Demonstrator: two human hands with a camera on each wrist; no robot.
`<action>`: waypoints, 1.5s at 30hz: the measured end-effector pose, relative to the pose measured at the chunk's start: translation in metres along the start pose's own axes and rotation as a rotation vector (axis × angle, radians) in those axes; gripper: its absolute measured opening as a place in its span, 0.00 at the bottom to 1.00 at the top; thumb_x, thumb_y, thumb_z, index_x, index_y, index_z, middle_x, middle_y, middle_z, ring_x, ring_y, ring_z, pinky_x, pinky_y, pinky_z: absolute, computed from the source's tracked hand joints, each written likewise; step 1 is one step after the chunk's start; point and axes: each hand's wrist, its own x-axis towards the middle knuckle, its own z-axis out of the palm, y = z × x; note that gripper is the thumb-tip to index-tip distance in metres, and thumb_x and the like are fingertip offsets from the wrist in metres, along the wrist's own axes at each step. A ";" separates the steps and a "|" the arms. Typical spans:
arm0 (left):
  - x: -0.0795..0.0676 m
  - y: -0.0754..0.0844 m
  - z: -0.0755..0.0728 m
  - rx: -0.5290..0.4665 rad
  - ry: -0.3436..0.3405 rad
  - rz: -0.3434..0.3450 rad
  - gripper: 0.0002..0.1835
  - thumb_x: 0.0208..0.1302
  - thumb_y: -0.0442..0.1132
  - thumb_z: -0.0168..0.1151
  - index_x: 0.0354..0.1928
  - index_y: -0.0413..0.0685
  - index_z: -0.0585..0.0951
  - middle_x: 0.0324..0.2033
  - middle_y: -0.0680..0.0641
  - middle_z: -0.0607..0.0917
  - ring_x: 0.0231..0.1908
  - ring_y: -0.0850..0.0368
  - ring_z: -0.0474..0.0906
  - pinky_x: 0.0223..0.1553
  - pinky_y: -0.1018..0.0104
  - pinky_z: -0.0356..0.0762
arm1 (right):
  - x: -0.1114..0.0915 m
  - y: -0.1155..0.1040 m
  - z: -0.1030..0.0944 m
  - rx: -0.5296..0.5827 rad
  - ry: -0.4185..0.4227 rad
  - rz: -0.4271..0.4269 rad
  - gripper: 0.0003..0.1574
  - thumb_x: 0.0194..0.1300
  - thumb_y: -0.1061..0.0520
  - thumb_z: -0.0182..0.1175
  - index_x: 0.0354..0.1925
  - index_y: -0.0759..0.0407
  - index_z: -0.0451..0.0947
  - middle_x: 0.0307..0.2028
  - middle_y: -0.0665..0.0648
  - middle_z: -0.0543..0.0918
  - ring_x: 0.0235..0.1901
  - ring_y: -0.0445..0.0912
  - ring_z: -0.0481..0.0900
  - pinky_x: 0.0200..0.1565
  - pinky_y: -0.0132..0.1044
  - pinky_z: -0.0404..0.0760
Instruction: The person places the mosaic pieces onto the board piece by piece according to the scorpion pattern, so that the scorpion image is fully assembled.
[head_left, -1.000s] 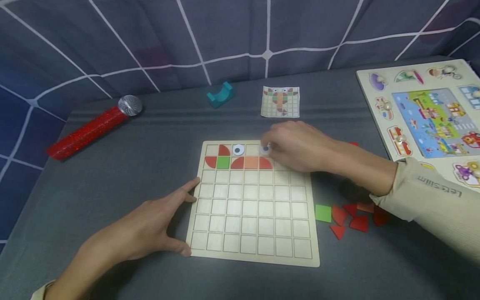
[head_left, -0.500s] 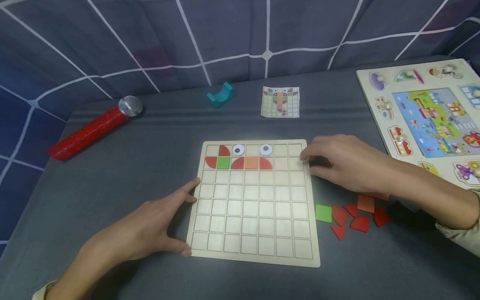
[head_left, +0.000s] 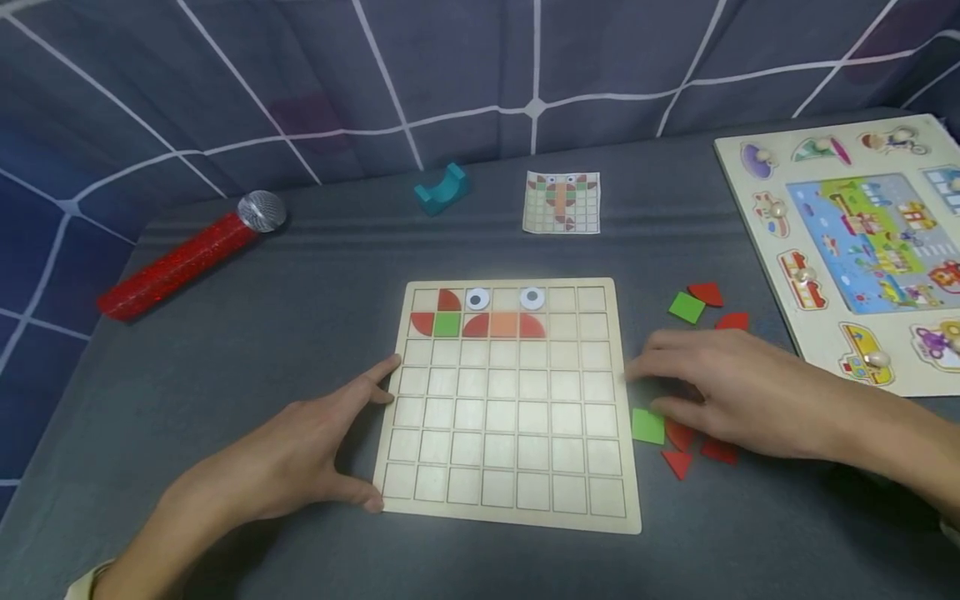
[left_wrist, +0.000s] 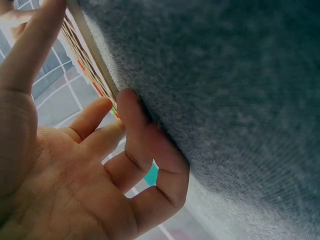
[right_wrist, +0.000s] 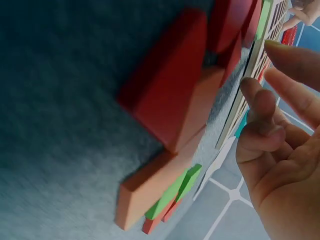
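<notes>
A square wooden grid board [head_left: 498, 450] lies on the dark cloth in the head view. Its top rows hold red quarter-circles, a green square [head_left: 447, 324], an orange square [head_left: 503, 325] and two eye discs [head_left: 532, 298]. My left hand [head_left: 288, 454] touches the board's left edge with fingertips and thumb, fingers spread. Over the loose pieces right of the board hovers my right hand [head_left: 727, 387], fingers slightly bent, nothing between them. Below its thumb lie a loose green square [head_left: 648, 426] and a red triangle [head_left: 677, 464]. In the right wrist view, a red piece [right_wrist: 170, 75] and orange pieces [right_wrist: 150, 185] lie near that hand.
A small pattern card [head_left: 561, 202] lies behind the board, with a teal curved block [head_left: 442, 190] to its left. A red microphone [head_left: 187, 258] rests at the left. At the right is a knobbed peg puzzle [head_left: 817, 329].
The right hand has released an eye disc in the top row, then moved right and toward the person, over the loose pieces. The left hand has stayed at the board's edge.
</notes>
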 end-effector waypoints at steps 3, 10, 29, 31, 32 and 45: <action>0.000 0.000 0.001 0.006 0.002 -0.008 0.73 0.30 0.59 0.84 0.78 0.63 0.48 0.61 0.55 0.76 0.56 0.52 0.72 0.58 0.41 0.68 | -0.004 0.001 0.003 0.057 -0.050 -0.005 0.23 0.59 0.51 0.72 0.53 0.43 0.82 0.38 0.36 0.75 0.31 0.32 0.70 0.32 0.31 0.73; 0.000 0.000 0.002 0.011 0.006 -0.004 0.73 0.30 0.58 0.85 0.78 0.62 0.48 0.60 0.56 0.76 0.54 0.53 0.73 0.58 0.42 0.68 | -0.013 0.001 0.005 0.092 -0.103 -0.028 0.28 0.58 0.53 0.72 0.55 0.35 0.78 0.40 0.35 0.73 0.33 0.33 0.71 0.33 0.29 0.72; 0.000 0.000 0.001 0.009 0.016 0.002 0.73 0.29 0.57 0.86 0.78 0.61 0.49 0.59 0.56 0.77 0.55 0.52 0.73 0.58 0.42 0.68 | -0.014 -0.003 0.012 0.106 -0.059 -0.007 0.28 0.57 0.54 0.73 0.55 0.37 0.79 0.39 0.35 0.73 0.31 0.32 0.71 0.31 0.29 0.72; 0.000 0.000 0.001 0.011 0.018 0.003 0.73 0.29 0.56 0.86 0.78 0.60 0.49 0.59 0.56 0.77 0.55 0.52 0.73 0.58 0.41 0.68 | -0.012 -0.005 0.014 0.103 -0.054 -0.004 0.28 0.56 0.52 0.73 0.55 0.38 0.79 0.39 0.35 0.74 0.32 0.32 0.71 0.32 0.30 0.73; 0.000 0.000 0.001 0.012 0.017 -0.002 0.73 0.29 0.56 0.86 0.78 0.61 0.49 0.59 0.56 0.77 0.55 0.52 0.73 0.58 0.42 0.68 | -0.011 -0.005 0.015 0.097 -0.050 -0.006 0.27 0.56 0.51 0.74 0.55 0.39 0.79 0.39 0.35 0.74 0.32 0.32 0.71 0.32 0.30 0.73; -0.001 -0.001 -0.001 0.006 0.000 0.009 0.72 0.32 0.59 0.84 0.78 0.66 0.46 0.62 0.54 0.75 0.60 0.48 0.71 0.58 0.39 0.67 | -0.012 -0.005 0.017 0.033 -0.010 -0.006 0.29 0.55 0.50 0.75 0.55 0.42 0.80 0.39 0.35 0.74 0.31 0.31 0.69 0.30 0.31 0.71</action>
